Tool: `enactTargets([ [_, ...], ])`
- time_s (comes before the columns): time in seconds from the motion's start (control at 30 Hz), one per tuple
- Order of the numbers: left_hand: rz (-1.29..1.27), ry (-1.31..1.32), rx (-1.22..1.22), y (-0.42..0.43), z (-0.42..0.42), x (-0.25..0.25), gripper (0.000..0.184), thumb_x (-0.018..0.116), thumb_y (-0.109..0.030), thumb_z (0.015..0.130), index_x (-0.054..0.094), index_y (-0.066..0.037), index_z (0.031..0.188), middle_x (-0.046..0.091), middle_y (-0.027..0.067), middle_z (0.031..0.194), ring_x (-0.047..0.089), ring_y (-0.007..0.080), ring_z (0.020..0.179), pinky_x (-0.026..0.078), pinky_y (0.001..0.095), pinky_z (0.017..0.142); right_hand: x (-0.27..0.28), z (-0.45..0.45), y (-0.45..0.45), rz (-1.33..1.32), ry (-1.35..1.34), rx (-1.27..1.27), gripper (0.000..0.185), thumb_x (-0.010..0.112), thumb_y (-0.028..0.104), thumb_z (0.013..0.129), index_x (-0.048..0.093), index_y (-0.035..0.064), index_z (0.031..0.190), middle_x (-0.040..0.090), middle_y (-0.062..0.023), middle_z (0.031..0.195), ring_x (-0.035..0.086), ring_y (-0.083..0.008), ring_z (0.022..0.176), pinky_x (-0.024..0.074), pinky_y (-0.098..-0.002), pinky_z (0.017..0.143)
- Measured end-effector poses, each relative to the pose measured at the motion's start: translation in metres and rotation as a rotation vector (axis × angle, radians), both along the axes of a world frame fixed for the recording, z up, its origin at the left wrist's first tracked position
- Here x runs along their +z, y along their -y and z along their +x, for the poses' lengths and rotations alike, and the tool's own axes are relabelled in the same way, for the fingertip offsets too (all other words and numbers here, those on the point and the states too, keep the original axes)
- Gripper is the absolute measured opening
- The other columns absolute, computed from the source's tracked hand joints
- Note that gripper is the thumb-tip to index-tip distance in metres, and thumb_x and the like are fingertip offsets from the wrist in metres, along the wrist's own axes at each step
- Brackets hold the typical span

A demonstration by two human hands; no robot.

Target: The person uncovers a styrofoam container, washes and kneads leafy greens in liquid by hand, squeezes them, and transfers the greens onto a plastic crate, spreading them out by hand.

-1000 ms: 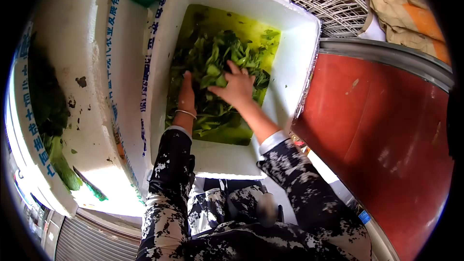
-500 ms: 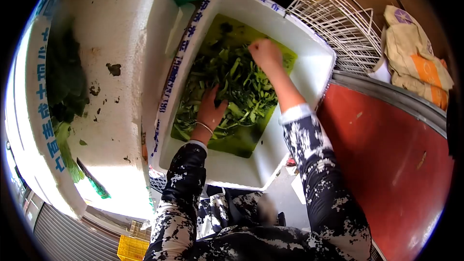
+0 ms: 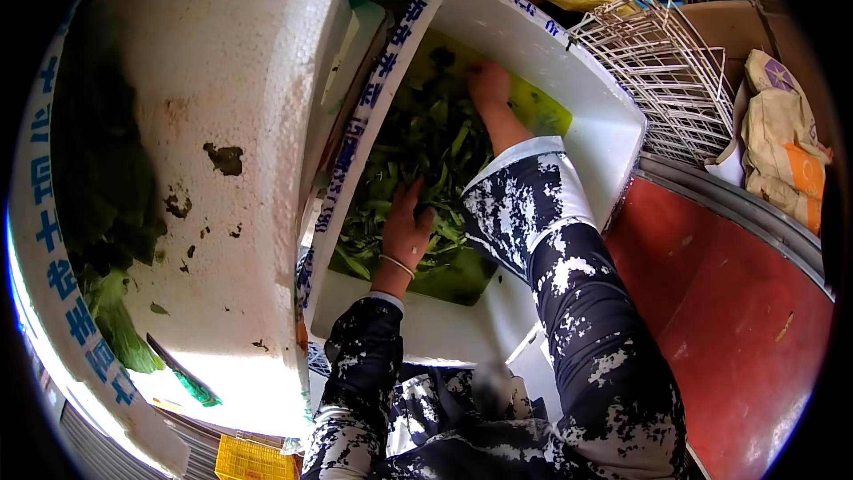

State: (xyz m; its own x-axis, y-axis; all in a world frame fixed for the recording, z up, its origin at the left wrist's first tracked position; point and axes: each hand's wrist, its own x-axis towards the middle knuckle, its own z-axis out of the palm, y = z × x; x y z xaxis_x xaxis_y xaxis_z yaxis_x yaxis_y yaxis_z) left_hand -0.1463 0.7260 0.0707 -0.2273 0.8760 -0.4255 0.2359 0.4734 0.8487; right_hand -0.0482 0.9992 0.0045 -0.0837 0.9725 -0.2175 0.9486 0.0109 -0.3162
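Leafy greens [image 3: 453,138] lay loose in greenish water [image 3: 546,116] inside white foam box [image 3: 604,116]: wetting seemingly done, whole heap left in there! Left hand [image 3: 407,236] spread, thumb wide, at near leaves; right hand [image 3: 489,87] curled at far end, fingers hidden, couldn't tell if holding.

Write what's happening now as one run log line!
left grip: at leafy greens | right grip: toward far end of foam box | greens: in yellow-green water inside box
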Motion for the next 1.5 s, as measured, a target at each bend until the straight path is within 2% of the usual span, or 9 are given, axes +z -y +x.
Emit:
enactTargets([
  [0.17, -0.013, -0.018, -0.035, 0.000, 0.001, -0.003, 0.054, 0.057, -0.020, 0.084, 0.039, -0.017, 0.134, 0.033, 0.0263, 0.137, 0.035, 0.0408, 0.125, 0.040, 0.0431, 0.095, -0.021, 0.019, -0.010, 0.001, 0.019, 0.015, 0.017, 0.059, 0.023, 0.076, 0.070, 0.0114, 0.081, 0.065, -0.0159, 0.085, 0.063, -0.0330, 0.082, 0.0502, -0.0416, 0.076],
  [0.37, -0.051, 0.003, -0.011, -0.005, 0.003, 0.005, 0.055, 0.058, -0.018, 0.083, 0.039, -0.014, 0.134, 0.034, 0.0260, 0.137, 0.037, 0.0400, 0.124, 0.040, 0.0427, 0.095, 0.016, 0.032, -0.004, 0.077, -0.044, -0.091, 0.017, 0.059, 0.024, 0.075, 0.071, 0.0114, 0.074, 0.065, -0.0150, 0.078, 0.063, -0.0326, 0.078, 0.0501, -0.0404, 0.071],
  [0.53, -0.069, -0.155, 0.018, -0.002, 0.007, 0.025, 0.068, 0.060, -0.017, 0.080, 0.028, -0.008, 0.139, 0.025, 0.0282, 0.140, 0.027, 0.0420, 0.129, 0.030, 0.0426, 0.103, 0.050, 0.058, 0.047, 0.014, -0.531, -0.261, 0.014, 0.069, 0.017, 0.073, 0.069, 0.0067, 0.082, 0.068, -0.0077, 0.075, 0.063, -0.0160, 0.071, 0.0482, -0.0297, 0.070],
  [0.8, -0.045, -0.223, 0.055, 0.008, 0.006, 0.102, 0.071, 0.062, -0.024, 0.078, 0.029, -0.009, 0.140, 0.017, 0.0357, 0.139, 0.019, 0.0470, 0.130, 0.026, 0.0451, 0.105, 0.192, 0.071, 0.192, -0.026, -0.680, -0.357, 0.024, 0.074, 0.018, 0.074, 0.057, 0.0027, 0.065, 0.053, 0.0019, 0.058, 0.044, -0.0054, 0.058, 0.0398, -0.0241, 0.055],
  [0.9, -0.091, -0.219, 0.055, 0.020, 0.007, 0.113, 0.068, 0.065, -0.025, 0.077, 0.036, -0.009, 0.136, 0.026, 0.0341, 0.137, 0.025, 0.0437, 0.129, 0.031, 0.0414, 0.104, 0.194, 0.091, 0.240, 0.017, -0.626, -0.303, 0.027, 0.070, 0.019, 0.078, 0.056, -0.0013, 0.067, 0.050, -0.0007, 0.056, 0.040, -0.0077, 0.055, 0.0375, -0.0270, 0.052],
  [1.0, -0.027, -0.103, 0.016, -0.001, -0.005, 0.147, 0.065, 0.064, -0.028, 0.076, 0.040, -0.008, 0.133, 0.030, 0.0337, 0.135, 0.028, 0.0440, 0.127, 0.032, 0.0417, 0.103, 0.223, 0.119, 0.267, 0.056, -0.502, -0.259, 0.026, 0.067, 0.023, 0.080, 0.060, -0.0015, 0.074, 0.058, -0.0108, 0.063, 0.054, -0.0200, 0.058, 0.0435, -0.0333, 0.059],
  [1.13, 0.030, -0.236, -0.072, 0.000, -0.008, 0.164, 0.062, 0.063, -0.029, 0.077, 0.042, -0.010, 0.131, 0.022, 0.0335, 0.139, 0.028, 0.0453, 0.127, 0.035, 0.0434, 0.101, 0.286, 0.158, 0.339, 0.030, -0.220, -0.243, 0.026, 0.061, 0.026, 0.082, 0.061, -0.0002, 0.079, 0.060, -0.0189, 0.069, 0.058, -0.0338, 0.063, 0.0448, -0.0378, 0.060],
  [1.3, 0.013, -0.099, -0.069, 0.006, -0.013, 0.176, 0.057, 0.063, -0.030, 0.076, 0.047, -0.012, 0.128, 0.022, 0.0312, 0.140, 0.025, 0.0459, 0.129, 0.031, 0.0438, 0.104, 0.265, 0.234, 0.405, 0.105, 0.089, -0.116, 0.023, 0.061, 0.024, 0.079, 0.062, 0.0008, 0.079, 0.060, -0.0195, 0.072, 0.059, -0.0361, 0.068, 0.0455, -0.0404, 0.062],
  [1.5, 0.049, -0.152, -0.155, 0.012, -0.010, 0.153, 0.057, 0.062, -0.032, 0.075, 0.049, -0.013, 0.127, 0.023, 0.0302, 0.140, 0.027, 0.0464, 0.127, 0.034, 0.0470, 0.101, 0.252, 0.236, 0.383, -0.374, 0.078, -0.206, 0.023, 0.061, 0.024, 0.078, 0.062, 0.0011, 0.079, 0.061, -0.0195, 0.074, 0.059, -0.0354, 0.070, 0.0460, -0.0406, 0.063],
])
